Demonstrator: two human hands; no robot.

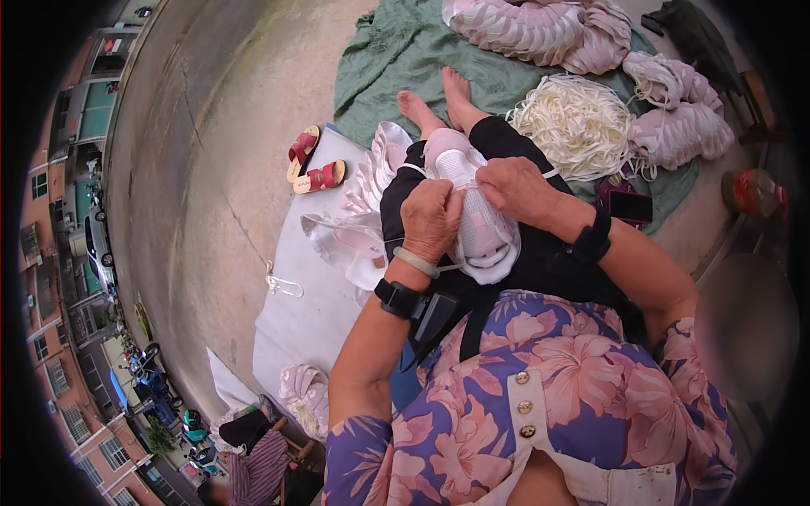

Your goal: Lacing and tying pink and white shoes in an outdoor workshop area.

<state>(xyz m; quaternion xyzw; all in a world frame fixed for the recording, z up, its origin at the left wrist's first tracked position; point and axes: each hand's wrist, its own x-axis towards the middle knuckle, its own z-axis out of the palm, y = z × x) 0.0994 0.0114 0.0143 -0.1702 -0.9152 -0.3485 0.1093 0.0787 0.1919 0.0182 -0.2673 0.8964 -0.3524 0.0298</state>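
1. The green cloth (pixel 363 76) is the broadest thing, spread on the ground under the bare feet, probably to keep the goods off the concrete; I count 1.
2. The pale sheet (pixel 283 329) lies left of the person, perhaps as a second clean surface; 1.
3. Pink-and-white bundles (pixel 515 34) of nested shoe pieces sit at the cloth's far and right edges, seemingly strung in rows so they stay together. At least 3 show there, though they merge; 1 smaller bundle (pixel 304 392) lies lower left, on the pale sheet.
4. The black trousers (pixel 396 202) make a lap that serves as the bench would; 1 pair.
5. The pile of white laces (pixel 569 122) is heaped just right of the knees, likely for easy reach; 1 heap, its strands too tangled to count.
6. The pink-and-white shoe (pixel 481 232) rests between the thighs, toe pointing away, a pose that should steady it; 1.
7. The left hand (pixel 432 215) and right hand (pixel 519 192) flank its lacing area, 2 in all, likely balancing each other. Both sets of fingers are closed narrow on the shoe; whether they pinch lace or edge, I cannot tell.
8. Red sandals (pixel 321 176) stand off on the left, presumably clear of the work; 2.
9. The phone (pixel 630 207) lies right of the knees; 1.
10. A loose lace (pixel 283 282) lies by the sheet's left edge; 1 visible.
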